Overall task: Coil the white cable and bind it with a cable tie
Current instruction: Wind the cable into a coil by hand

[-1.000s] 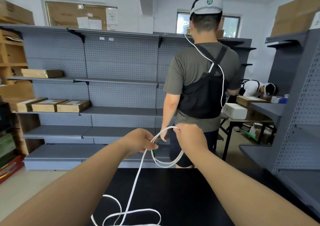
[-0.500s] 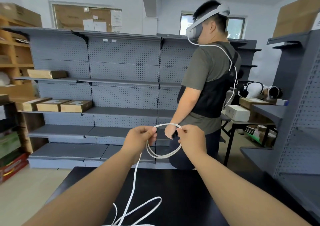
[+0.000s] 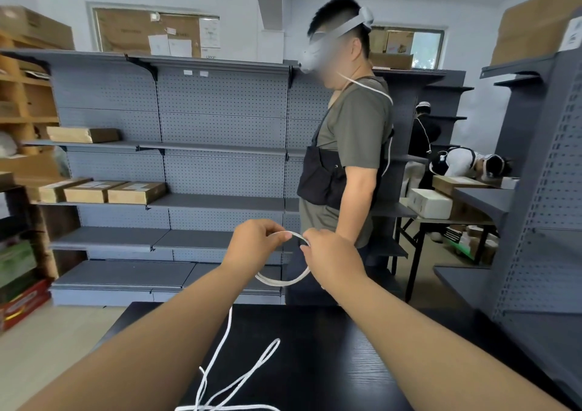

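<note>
From where I stand, only the arms of the person show. The left forearm (image 3: 151, 344) and the right forearm (image 3: 425, 341) are bare from the lower edge up to the wrists. The left hand (image 3: 255, 247) and right hand (image 3: 333, 262) are bare too. Any sleeve lies out of view.

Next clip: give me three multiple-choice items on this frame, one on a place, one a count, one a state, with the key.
1. Where does the slack of the white cable lie? A on the black table; B on the floor; C on a shelf.
2. How many cardboard boxes stand in a row on the grey shelving? A two; B three; C five.
3. The left hand and right hand: A lie flat on the table; B both grip the coiled loop; C only the right grips it.
Key: 1A, slack strands cross the tabletop; 2B, three lie side by side; 3B, each hand's fingers curl on the loop.
</note>
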